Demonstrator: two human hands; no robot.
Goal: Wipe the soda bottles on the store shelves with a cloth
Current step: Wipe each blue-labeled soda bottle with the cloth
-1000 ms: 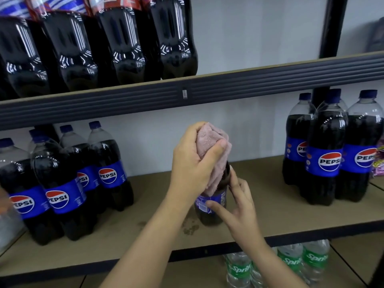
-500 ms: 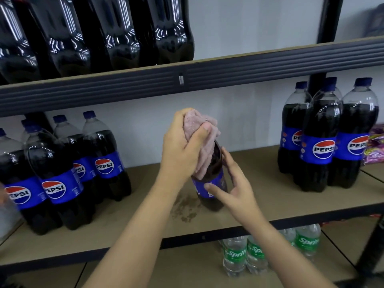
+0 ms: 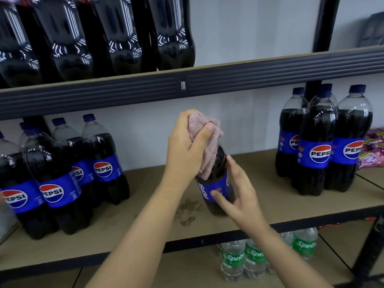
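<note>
**Cloth over the cap, label steadied from the side**

Fingers (image 3: 204, 135) of the left hand (image 3: 185, 154) are curled tight round a bunched pink cloth (image 3: 205, 150), wrapping it over the cap and neck of a Pepsi bottle (image 3: 218, 183). That grip looks meant to rub the top and shoulder in one squeeze. The right hand (image 3: 239, 196) has its fingers spread and mostly straight, thumb tip on the blue label and fingertips against the bottle's far side, probably to steady it against the pull from above.

The middle shelf (image 3: 259, 206) carries the bottle, which stands alone near the front edge, apart from its neighbours, likely so both hands can reach round it. A stained patch (image 3: 187, 213) marks the board just to its left. A group of Pepsi bottles (image 3: 54, 179) stands at the left of that shelf, and another Pepsi cluster (image 3: 324, 146) at the right, both well clear. Dark cola bottles (image 3: 116, 34) line the upper shelf, and Sprite bottles (image 3: 249, 258) stand on the one below. Purple snack packets (image 3: 372, 148) lie at the far right.
</note>
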